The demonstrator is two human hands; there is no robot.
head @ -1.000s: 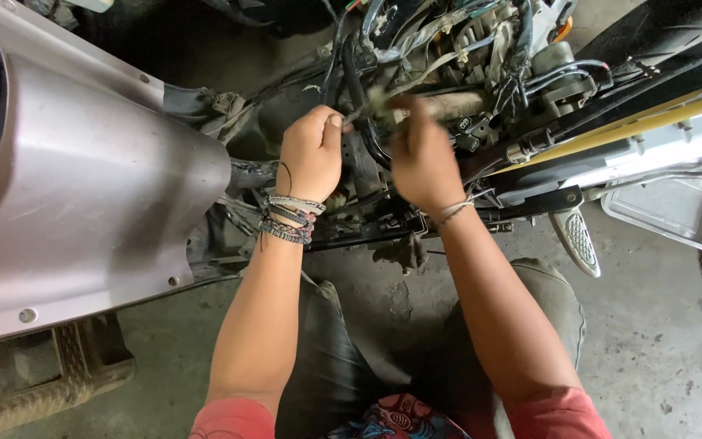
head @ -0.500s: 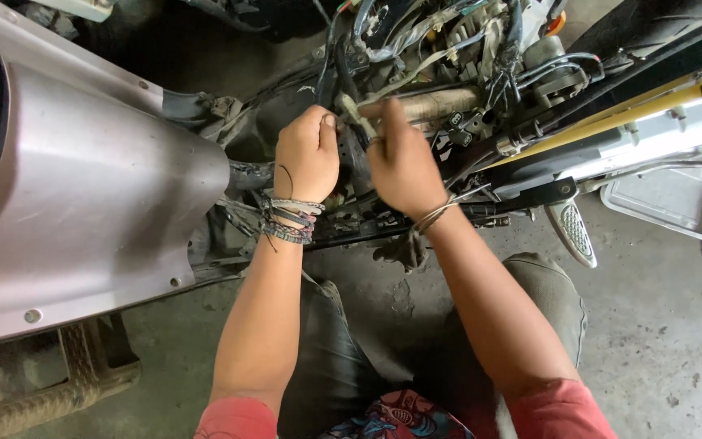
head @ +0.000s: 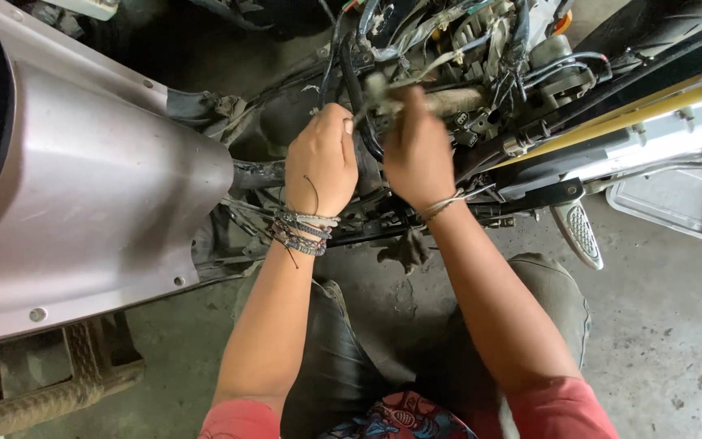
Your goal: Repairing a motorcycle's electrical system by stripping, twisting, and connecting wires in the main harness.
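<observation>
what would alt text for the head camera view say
Seen from above, a person's left hand and right hand reach into the exposed wiring and frame of a stripped scooter, the right hand blurred around a pale, dirty tube. A silver body panel fills the left side, with a concrete floor below.
</observation>
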